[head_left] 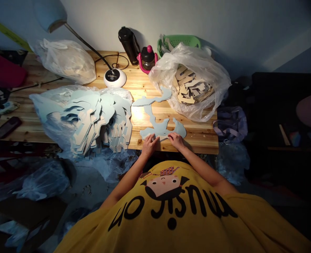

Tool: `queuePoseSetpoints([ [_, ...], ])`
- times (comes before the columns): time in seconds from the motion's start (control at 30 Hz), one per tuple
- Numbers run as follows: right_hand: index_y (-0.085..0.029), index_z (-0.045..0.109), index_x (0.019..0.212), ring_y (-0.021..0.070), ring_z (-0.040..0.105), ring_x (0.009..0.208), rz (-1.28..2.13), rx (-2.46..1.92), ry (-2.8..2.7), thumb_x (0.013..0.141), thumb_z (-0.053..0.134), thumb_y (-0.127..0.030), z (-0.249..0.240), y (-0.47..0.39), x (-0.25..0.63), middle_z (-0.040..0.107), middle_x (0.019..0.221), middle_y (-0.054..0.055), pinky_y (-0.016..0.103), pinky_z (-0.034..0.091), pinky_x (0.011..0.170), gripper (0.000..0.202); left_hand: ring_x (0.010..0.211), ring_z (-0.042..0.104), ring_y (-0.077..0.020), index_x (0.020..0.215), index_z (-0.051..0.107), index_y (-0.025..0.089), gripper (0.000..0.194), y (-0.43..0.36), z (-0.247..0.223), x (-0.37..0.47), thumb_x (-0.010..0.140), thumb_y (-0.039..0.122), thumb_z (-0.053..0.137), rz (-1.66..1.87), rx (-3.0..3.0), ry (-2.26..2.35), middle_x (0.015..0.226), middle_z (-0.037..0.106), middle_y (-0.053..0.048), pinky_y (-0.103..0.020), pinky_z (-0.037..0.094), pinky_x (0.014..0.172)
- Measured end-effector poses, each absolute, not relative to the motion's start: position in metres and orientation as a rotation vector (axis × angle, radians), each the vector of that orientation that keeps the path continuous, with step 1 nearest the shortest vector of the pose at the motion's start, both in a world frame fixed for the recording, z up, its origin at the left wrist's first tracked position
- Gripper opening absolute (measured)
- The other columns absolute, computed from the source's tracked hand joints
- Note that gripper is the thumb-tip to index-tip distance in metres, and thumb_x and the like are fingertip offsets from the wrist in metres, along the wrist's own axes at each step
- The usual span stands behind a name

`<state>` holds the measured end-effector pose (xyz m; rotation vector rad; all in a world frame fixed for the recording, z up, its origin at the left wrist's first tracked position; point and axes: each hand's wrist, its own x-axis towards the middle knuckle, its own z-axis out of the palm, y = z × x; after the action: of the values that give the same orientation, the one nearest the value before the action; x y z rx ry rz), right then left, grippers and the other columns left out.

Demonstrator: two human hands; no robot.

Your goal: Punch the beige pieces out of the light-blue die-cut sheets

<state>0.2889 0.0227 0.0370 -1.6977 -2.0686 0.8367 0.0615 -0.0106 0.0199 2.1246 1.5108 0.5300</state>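
Note:
A light-blue card cut-out (159,127) with wavy edges lies flat near the front edge of the wooden table. My left hand (149,144) holds its near edge on the left, fingers bent over the card and thumb close beside them. At the same edge, a little to the right, my right hand (176,141) pinches the card between thumb and fingertips. Another wavy light-blue piece (150,102) lies just beyond, touching or joined to the first; I cannot tell which. Left of my hands, a big pile of similar cut-outs (92,116) rests on clear plastic.
An open plastic bag (197,59) of card scraps (192,88) stands back right before a green basket (187,40). Behind are a black flask (129,45), a pink-handled bottle (148,59) and a desk lamp (114,78). A tied bag (68,61) and a phone (8,127) lie left.

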Motion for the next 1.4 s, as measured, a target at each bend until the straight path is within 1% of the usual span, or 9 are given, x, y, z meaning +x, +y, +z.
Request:
queuePoseSetpoints([
  [0.33,-0.012,0.074,0.097,0.0224,0.056,0.092,0.664,-1.768,-2.159,0.092,0.050,-0.013,0.043,0.015,0.293,0.061,0.099,0.014,0.031,0.047,0.087,0.025,0.131,0.042,-0.0281,0.128,0.063,0.025,0.045,-0.010,0.026,0.066,0.087,0.012,0.049,0.448,2.153,1.561,0.140,0.050,-0.013,-0.050,0.035,0.113],
  [0.43,-0.012,0.069,0.119,0.0264,0.054,0.112,0.583,-1.650,-2.287,0.095,0.044,-0.015,0.045,0.003,0.298,0.062,0.121,0.017,0.036,0.043,0.099,0.034,0.130,0.043,-0.0286,0.128,0.063,0.025,0.044,-0.010,0.025,0.066,0.088,0.012,0.049,0.448,2.171,1.561,0.140,0.050,-0.013,-0.050,0.035,0.111],
  [0.6,-0.014,0.049,0.144,0.0257,0.040,0.137,0.543,-1.427,-2.563,0.098,0.040,-0.019,0.040,-0.019,0.316,0.044,0.150,0.012,0.043,0.030,0.113,0.047,0.115,0.051,-0.0281,0.125,0.063,0.026,0.039,-0.007,0.029,0.068,0.090,0.013,0.050,0.443,2.173,1.564,0.126,0.055,-0.014,-0.045,0.038,0.104],
  [0.73,-0.015,0.047,0.146,0.0256,0.038,0.139,0.536,-1.354,-2.642,0.099,0.041,-0.024,0.040,-0.024,0.328,0.044,0.150,0.011,0.046,0.023,0.117,0.048,0.108,0.050,-0.0301,0.116,0.062,0.018,0.028,0.001,0.040,0.071,0.090,0.017,0.052,0.288,2.211,1.604,0.112,0.057,-0.016,-0.045,0.038,0.098],
  [0.9,-0.016,0.043,0.148,0.0279,0.047,0.129,0.501,-1.449,-2.667,0.096,0.049,-0.027,0.051,-0.015,0.323,0.051,0.143,0.015,0.046,0.031,0.112,0.054,0.098,0.053,-0.0288,0.096,0.062,0.017,0.015,0.013,0.056,0.073,0.088,0.013,0.049,0.230,2.273,1.582,0.097,0.059,-0.015,-0.045,0.038,0.096],
  [1.0,-0.019,0.045,0.147,0.0285,0.049,0.126,0.447,-1.464,-2.685,0.096,0.049,-0.029,0.051,-0.013,0.320,0.053,0.139,0.015,0.045,0.036,0.108,0.052,0.114,0.050,-0.0344,0.102,0.063,0.017,0.019,0.013,0.055,0.072,0.086,0.017,0.053,0.260,2.310,1.616,0.117,0.059,-0.018,-0.051,0.035,0.103],
  [1.13,-0.022,0.042,0.149,0.0278,0.045,0.131,0.375,-1.387,-2.707,0.096,0.049,-0.035,0.037,-0.016,0.328,0.047,0.147,0.012,0.044,0.033,0.110,0.055,0.139,0.036,-0.0321,0.137,0.050,0.021,0.046,0.003,0.036,0.059,0.091,0.025,0.047,0.189,2.341,1.573,0.151,0.040,-0.014,-0.054,0.026,0.114],
  [1.27,-0.019,0.038,0.152,0.0264,0.040,0.135,0.413,-1.294,-2.757,0.099,0.042,-0.035,0.028,-0.017,0.337,0.037,0.155,0.008,0.044,0.028,0.113,0.056,0.146,0.028,-0.0285,0.152,0.032,0.019,0.058,-0.011,0.023,0.038,0.097,0.040,0.037,0.045,2.278,1.629,0.157,0.032,-0.012,-0.052,0.024,0.117],
  [1.4,-0.018,0.036,0.152,0.0272,0.037,0.137,0.470,-1.316,-2.810,0.099,0.041,-0.034,0.033,-0.014,0.336,0.031,0.157,0.008,0.045,0.026,0.113,0.056,0.142,0.033,-0.0326,0.147,0.037,0.009,0.061,-0.023,0.029,0.022,0.096,0.042,0.039,0.147,2.022,1.993,0.153,0.035,-0.021,-0.051,0.031,0.114],
])
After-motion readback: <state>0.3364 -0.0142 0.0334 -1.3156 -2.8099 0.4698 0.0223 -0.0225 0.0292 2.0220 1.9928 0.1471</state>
